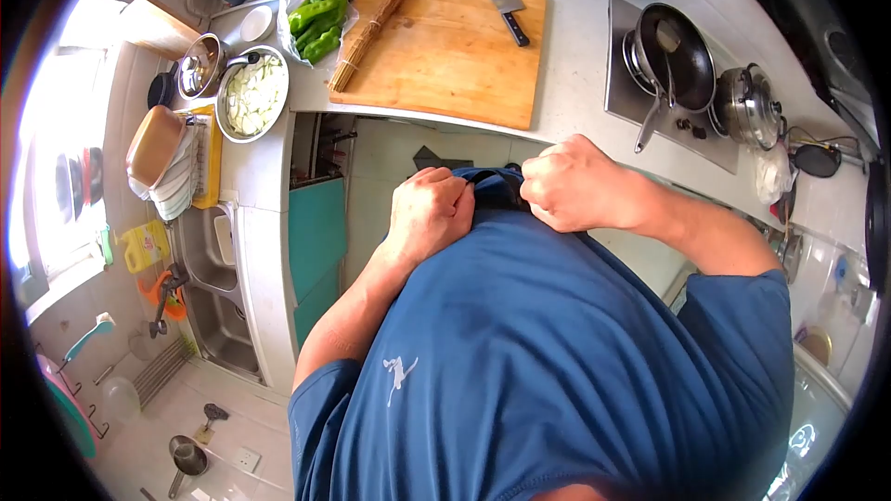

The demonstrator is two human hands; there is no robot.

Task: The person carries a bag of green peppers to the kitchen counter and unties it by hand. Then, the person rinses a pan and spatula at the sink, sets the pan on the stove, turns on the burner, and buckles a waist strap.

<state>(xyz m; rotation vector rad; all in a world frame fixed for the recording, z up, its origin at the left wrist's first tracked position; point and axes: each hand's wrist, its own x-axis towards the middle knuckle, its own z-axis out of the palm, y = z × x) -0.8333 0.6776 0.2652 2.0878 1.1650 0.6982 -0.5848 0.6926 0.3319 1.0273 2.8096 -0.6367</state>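
Both of my hands are at my waist, by the lower edge of the blue shirt [520,315]. My left hand [429,209] is closed at the hem. My right hand [577,184] makes a fist on the other side of it. Some dark cloth [498,187] shows between them; the fingertips are turned away from view. Beyond my hands, a wooden cutting board [445,56] lies on the counter, slightly over its front edge. On it rest a cleaver [501,2] with a black handle and a tied bundle of thin brown stalks [376,30].
Left of the board are green peppers [317,26] in a plastic bag and a pan of pale sliced vegetable [252,95]. A wok [682,56] with a spatula and a lidded pot [750,109] stand on the stove at right. The sink [223,339] is at left.
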